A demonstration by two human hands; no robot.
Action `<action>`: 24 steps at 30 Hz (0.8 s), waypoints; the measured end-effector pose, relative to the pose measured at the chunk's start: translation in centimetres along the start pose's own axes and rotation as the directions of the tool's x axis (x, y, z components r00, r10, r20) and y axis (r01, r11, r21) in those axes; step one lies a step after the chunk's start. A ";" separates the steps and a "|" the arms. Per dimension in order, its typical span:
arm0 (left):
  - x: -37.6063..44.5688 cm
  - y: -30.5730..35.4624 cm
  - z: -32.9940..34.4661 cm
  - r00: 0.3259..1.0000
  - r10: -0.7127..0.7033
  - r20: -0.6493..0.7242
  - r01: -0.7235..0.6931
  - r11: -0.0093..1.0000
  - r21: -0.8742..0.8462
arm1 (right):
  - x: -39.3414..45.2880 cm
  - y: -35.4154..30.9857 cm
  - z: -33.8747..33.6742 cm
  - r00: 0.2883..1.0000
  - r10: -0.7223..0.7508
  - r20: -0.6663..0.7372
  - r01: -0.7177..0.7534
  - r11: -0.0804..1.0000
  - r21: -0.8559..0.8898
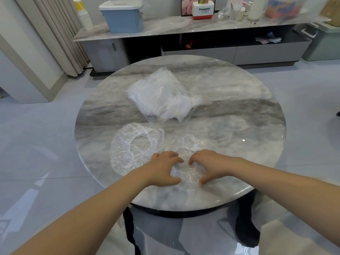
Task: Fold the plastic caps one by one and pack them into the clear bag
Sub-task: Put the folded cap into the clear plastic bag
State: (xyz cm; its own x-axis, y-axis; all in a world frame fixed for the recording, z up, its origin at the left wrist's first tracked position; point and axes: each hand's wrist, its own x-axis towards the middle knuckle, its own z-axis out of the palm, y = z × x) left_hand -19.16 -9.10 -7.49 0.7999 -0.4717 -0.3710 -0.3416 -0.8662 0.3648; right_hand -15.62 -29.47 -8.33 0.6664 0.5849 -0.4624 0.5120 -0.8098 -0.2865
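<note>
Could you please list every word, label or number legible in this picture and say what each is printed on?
"Panasonic": on the white-and-red box on the sideboard.
Smaller line under "Panasonic" on that box: too small to read.
White sticker on the clear bag: print too blurred to read.
No other text is legible.

So it's a round marble-look table (230,92), grey and white swirls, glossy top. Sitting on it: a stuffed clear bag (161,94) toward the far side, an opened-out plastic cap (127,150) near-left, and a scrunched cap (187,172) at the near edge.
</note>
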 end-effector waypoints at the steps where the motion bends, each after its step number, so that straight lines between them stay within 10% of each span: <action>1: -0.3 -0.2 0.2 0.999 0.008 0.037 -0.009 0.999 0.044 | 0.1 0.1 0.2 1.000 -0.020 -0.012 0.019 0.999 -0.039; 10: -0.2 -0.7 3.1 0.999 0.039 -0.017 -0.034 0.972 0.234 | 0.2 0.3 0.9 0.996 -0.087 -0.027 0.080 0.980 -0.180; 17: 0.6 -0.9 0.9 0.988 -0.153 -0.016 0.141 0.944 -0.298 | -0.2 0.2 0.4 0.998 -0.052 -0.030 0.048 0.993 -0.111; 24: 1.5 -1.8 0.7 0.936 -0.342 -0.079 0.267 0.839 -0.474 | 1.0 0.5 -0.5 0.968 0.197 -0.157 -0.153 0.954 0.257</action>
State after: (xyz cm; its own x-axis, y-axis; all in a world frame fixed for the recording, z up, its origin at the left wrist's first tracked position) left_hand -17.64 -8.34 -9.33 0.9049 -0.1321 -0.4046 0.1608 -0.7741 0.6123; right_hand -14.42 -29.22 -8.53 0.8311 0.4134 -0.3719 0.2476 -0.8740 -0.4182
